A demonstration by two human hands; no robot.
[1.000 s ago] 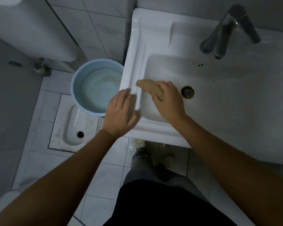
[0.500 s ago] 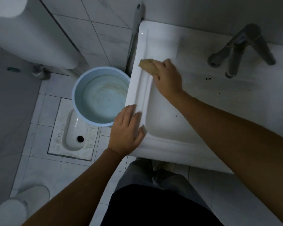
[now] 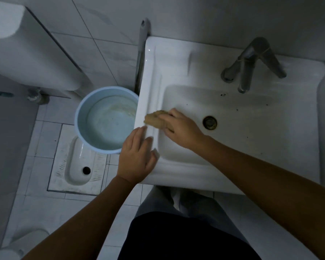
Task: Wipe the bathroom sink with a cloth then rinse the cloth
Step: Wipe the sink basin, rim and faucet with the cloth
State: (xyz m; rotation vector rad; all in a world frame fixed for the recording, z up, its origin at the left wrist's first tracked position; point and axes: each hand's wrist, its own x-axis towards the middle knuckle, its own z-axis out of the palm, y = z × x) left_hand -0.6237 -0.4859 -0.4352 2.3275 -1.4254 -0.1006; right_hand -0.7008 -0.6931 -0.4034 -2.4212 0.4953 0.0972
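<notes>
A white square bathroom sink (image 3: 176, 59) fills the right of the view, with dark specks in its basin and a metal drain (image 3: 210, 122) in the middle. My right hand (image 3: 180, 128) presses a tan cloth (image 3: 155, 120) onto the sink's left rim, at the edge of the basin. My left hand (image 3: 136, 158) lies flat on the front left corner of the rim, fingers apart, holding nothing. A metal faucet (image 3: 250, 64) stands at the back of the sink; no water runs from it.
A light blue bucket (image 3: 79, 117) with water stands on the floor just left of the sink. A squat toilet (image 3: 79, 166) is set in the tiled floor below it. A white tank (image 3: 26, 49) hangs on the left wall. My legs stand under the sink's front edge.
My right hand has slid the cloth from the back left corner of the rim toward me along the left rim. My left hand has stayed on the front left corner.
</notes>
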